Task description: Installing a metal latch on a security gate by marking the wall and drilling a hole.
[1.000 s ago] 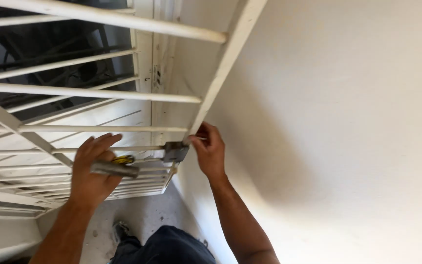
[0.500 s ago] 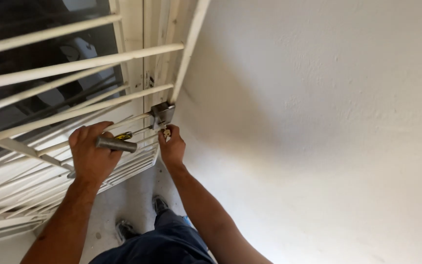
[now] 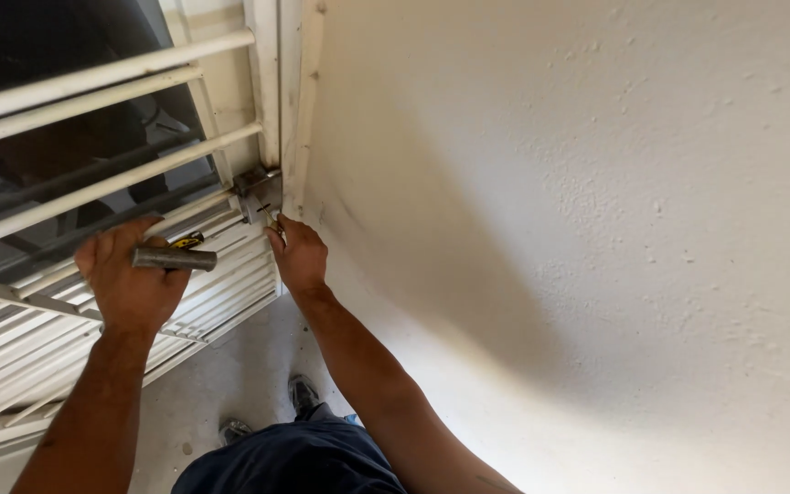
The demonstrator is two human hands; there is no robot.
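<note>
My left hand [image 3: 130, 279] grips a grey metal rod [image 3: 174, 259] and a tool with a yellow and black handle [image 3: 185, 241], held against the white bars of a metal gate [image 3: 112, 178]. My right hand [image 3: 299, 256] is pinched on a small screw or pin [image 3: 269, 214] at the grey metal latch bracket [image 3: 256, 190] where the gate meets its white frame post [image 3: 304, 110]. The two hands are about a hand's width apart, the right one higher and nearer the wall.
A rough cream plaster wall [image 3: 596, 238] fills the right side. Below lie a pale concrete floor [image 3: 221, 384], my dark trousers [image 3: 294, 457] and shoes [image 3: 304, 393]. Dark glass shows behind the gate bars.
The view has swung so the gate post stands more upright and nearer. My right hand stays at the latch bracket; my left hand keeps the rod and tool against the bars.
</note>
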